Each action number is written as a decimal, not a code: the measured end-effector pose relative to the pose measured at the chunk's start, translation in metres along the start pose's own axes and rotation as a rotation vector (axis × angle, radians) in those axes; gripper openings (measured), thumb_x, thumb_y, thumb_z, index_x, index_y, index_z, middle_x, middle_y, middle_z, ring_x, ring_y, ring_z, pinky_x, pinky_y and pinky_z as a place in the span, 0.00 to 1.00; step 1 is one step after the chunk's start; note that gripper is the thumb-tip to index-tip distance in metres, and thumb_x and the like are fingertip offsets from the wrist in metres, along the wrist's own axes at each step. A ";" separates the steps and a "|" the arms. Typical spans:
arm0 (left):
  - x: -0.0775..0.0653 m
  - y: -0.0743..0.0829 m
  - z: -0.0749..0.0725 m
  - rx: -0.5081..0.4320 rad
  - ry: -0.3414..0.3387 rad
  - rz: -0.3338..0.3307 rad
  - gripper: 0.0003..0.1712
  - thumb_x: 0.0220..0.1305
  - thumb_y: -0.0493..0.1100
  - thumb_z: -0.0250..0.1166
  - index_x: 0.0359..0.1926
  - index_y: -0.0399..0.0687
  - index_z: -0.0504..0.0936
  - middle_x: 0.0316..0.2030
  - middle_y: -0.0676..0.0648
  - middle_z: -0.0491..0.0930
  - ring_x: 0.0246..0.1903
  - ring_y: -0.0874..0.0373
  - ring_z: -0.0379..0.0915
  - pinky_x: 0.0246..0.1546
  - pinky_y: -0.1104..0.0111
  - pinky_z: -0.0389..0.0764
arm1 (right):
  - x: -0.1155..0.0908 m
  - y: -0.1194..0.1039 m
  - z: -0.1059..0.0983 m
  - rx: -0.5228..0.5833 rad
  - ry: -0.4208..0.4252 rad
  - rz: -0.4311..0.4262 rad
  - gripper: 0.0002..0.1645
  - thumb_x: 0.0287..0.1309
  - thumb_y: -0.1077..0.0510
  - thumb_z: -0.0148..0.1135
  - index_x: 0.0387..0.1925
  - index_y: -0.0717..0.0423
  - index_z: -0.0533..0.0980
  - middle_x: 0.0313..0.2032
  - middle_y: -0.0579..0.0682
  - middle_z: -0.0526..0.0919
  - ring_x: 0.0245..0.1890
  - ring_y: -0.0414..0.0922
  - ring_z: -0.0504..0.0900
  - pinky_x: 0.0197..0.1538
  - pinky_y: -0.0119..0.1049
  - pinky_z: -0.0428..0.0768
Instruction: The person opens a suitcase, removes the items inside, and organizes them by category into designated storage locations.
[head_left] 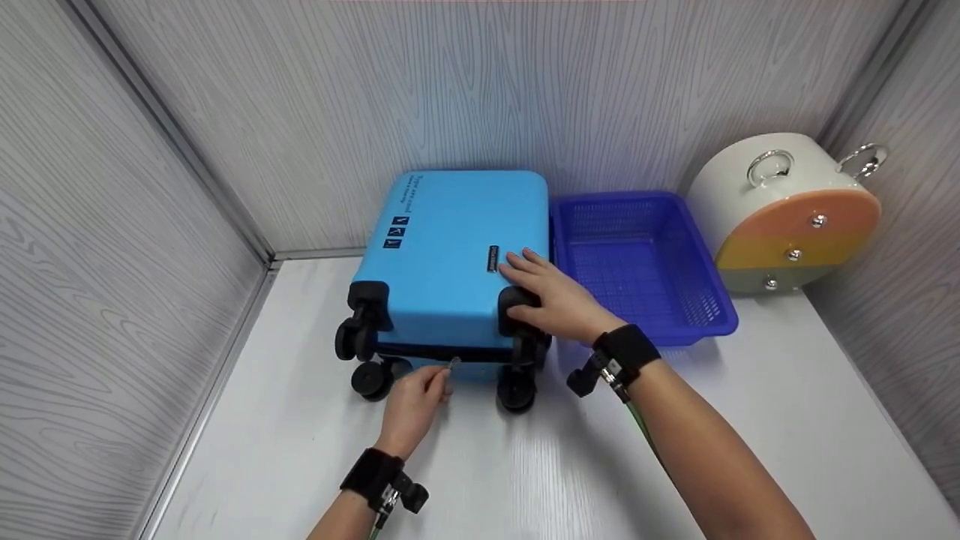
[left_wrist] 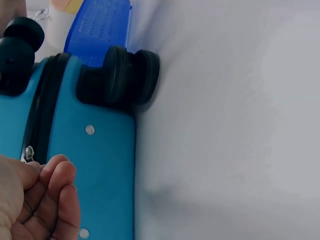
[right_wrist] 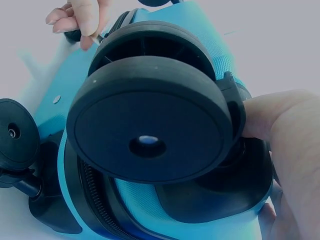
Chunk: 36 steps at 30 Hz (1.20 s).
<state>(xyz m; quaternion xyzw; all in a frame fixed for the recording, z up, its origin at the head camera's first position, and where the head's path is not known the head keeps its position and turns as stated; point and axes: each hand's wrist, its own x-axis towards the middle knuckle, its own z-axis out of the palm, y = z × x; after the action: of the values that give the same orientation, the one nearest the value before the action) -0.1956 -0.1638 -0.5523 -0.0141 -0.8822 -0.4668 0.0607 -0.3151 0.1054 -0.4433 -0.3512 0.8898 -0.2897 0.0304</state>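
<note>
Grip, left hand: thumb and forefinger of the left hand (head_left: 414, 401) pinched together on a small metal zip pull (head_left: 454, 363) at the near end of the blue suitcase (head_left: 450, 232); its other fingers curl beside them.
Left wristband: black (head_left: 373, 478), a small camera attached, nearer the person than the suitcase.
Lettering: dark print (head_left: 407, 191) on the suitcase's upper face, along its left edge, with three dark square symbols (head_left: 396, 232) below.
Suitcase: lying flat on the white table (head_left: 277, 397), wheeled end towards the person; a black zip band (head_left: 442, 352) crosses that end between the two shell halves.
Wheels: black, at the near corners of the suitcase, left set (head_left: 356, 339) and right set (head_left: 517, 390).
Grip, right hand: palm down, the right hand (head_left: 562, 300) lies over the suitcase's near right corner, fingers extended and slightly spread, thumb against the black wheel fitting; they steady the shell without encircling it.
Nameplate: small and dark (head_left: 493, 259), on the suitcase's upper face, just beside the right fingertips.
Basket: blue plastic (head_left: 724, 322), perforated, immediately right of the suitcase.
Drawer box: rounded, white (head_left: 720, 176), striped orange, yellow and green in front, right of the suitcase beyond the basket.
</note>
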 end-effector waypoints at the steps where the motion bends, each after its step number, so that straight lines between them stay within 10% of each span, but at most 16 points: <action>1: 0.000 -0.002 -0.001 -0.005 0.011 -0.006 0.14 0.77 0.43 0.60 0.50 0.39 0.87 0.31 0.52 0.85 0.32 0.61 0.83 0.35 0.68 0.84 | 0.000 0.000 0.000 0.004 -0.003 0.003 0.42 0.73 0.45 0.60 0.80 0.44 0.55 0.81 0.43 0.48 0.80 0.43 0.38 0.78 0.52 0.48; 26: 0.001 -0.051 -0.060 0.144 0.178 -0.038 0.14 0.78 0.45 0.60 0.43 0.43 0.89 0.30 0.52 0.85 0.32 0.59 0.81 0.35 0.65 0.80 | -0.008 0.005 -0.023 0.003 -0.098 -0.017 0.39 0.75 0.46 0.57 0.80 0.40 0.55 0.81 0.41 0.48 0.80 0.44 0.38 0.77 0.54 0.49; 36: 0.012 -0.073 -0.095 0.114 0.192 -0.174 0.15 0.80 0.44 0.54 0.41 0.42 0.86 0.33 0.48 0.86 0.36 0.54 0.81 0.39 0.63 0.78 | -0.006 0.005 -0.023 0.006 -0.098 -0.020 0.38 0.75 0.46 0.57 0.80 0.41 0.56 0.80 0.40 0.49 0.80 0.43 0.39 0.77 0.53 0.50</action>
<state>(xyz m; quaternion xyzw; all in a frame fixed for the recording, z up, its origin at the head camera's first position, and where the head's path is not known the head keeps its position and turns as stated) -0.2048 -0.2844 -0.5580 0.1105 -0.8953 -0.4187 0.1047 -0.3193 0.1233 -0.4277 -0.3737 0.8829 -0.2751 0.0722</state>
